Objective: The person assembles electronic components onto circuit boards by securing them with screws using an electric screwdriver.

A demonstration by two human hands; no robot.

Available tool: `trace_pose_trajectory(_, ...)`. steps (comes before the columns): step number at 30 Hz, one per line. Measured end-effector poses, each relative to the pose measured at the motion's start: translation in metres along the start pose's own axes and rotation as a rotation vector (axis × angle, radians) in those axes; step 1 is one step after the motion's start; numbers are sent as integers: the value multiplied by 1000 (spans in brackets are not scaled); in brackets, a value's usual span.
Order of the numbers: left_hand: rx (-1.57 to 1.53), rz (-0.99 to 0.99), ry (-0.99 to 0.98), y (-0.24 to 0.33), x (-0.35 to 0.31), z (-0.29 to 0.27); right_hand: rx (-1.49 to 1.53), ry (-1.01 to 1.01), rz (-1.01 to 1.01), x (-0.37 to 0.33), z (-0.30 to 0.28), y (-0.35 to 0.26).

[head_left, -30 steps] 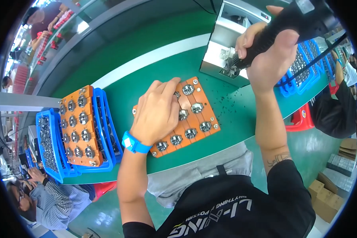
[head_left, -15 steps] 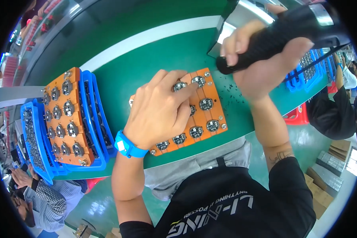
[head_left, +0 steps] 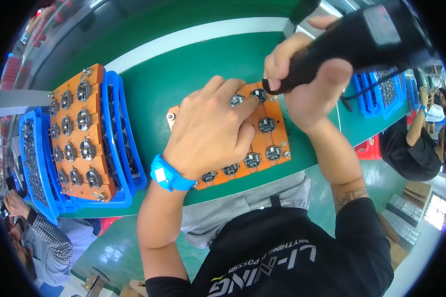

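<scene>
My left hand (head_left: 210, 131) lies over an orange fixture board (head_left: 277, 116) that holds several round circuit boards. Its index finger reaches out to the round circuit board (head_left: 258, 95) at the far right corner; the thumb is apart from it and the other fingers are bent. A blue wristband (head_left: 168, 173) circles that wrist. In my right hand (head_left: 307, 94) is a black corded electric screwdriver (head_left: 349, 49), fingers and thumb wrapped round its grip. The tool's narrow end is down by that same corner circuit board; its bit cannot be made out.
At left, a second orange fixture board (head_left: 74, 163) filled with round circuit boards rests on blue trays (head_left: 129, 195). More blue trays (head_left: 394, 106) of small parts stand at right. Co-workers sit on both sides, near a red stool (head_left: 369, 148). Cartons (head_left: 416, 193) are stacked on the floor.
My right hand has brought the screwdriver down and left, to the fixture board's far right corner. My left hand stays on the board. The whole view has shifted slightly.
</scene>
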State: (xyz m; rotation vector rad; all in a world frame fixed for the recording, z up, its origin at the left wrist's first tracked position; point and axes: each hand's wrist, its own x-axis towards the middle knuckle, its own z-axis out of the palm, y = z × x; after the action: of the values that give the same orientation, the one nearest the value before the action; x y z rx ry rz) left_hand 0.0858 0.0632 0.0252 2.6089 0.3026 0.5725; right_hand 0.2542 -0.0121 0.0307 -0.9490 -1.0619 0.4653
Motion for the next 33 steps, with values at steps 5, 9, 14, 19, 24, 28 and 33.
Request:
trace_pose_trajectory(5,19,-9,8,4,3,1,96,195,-37,8,25,8)
trace_pose_trajectory(9,2,-4,11,5,4,-2,152,69,-35,13,9,16)
trace_pose_trajectory(14,34,-4,-14,10,7,-3,-183,65,-53,12,2,-6)
trace_pose_trajectory(19,62,-10,-23,12,4,-8,-60,155,-242,24,-41,-47)
trace_pose_trajectory(24,54,-5,-36,10,6,-11,-46,311,-399,40,-65,-56)
trace_pose_trajectory(28,38,7,-34,8,7,-10,-287,345,-267,47,-53,-45)
trace_pose_trajectory(33,32,13,-29,5,3,-11,386,184,-332,52,-43,-49)
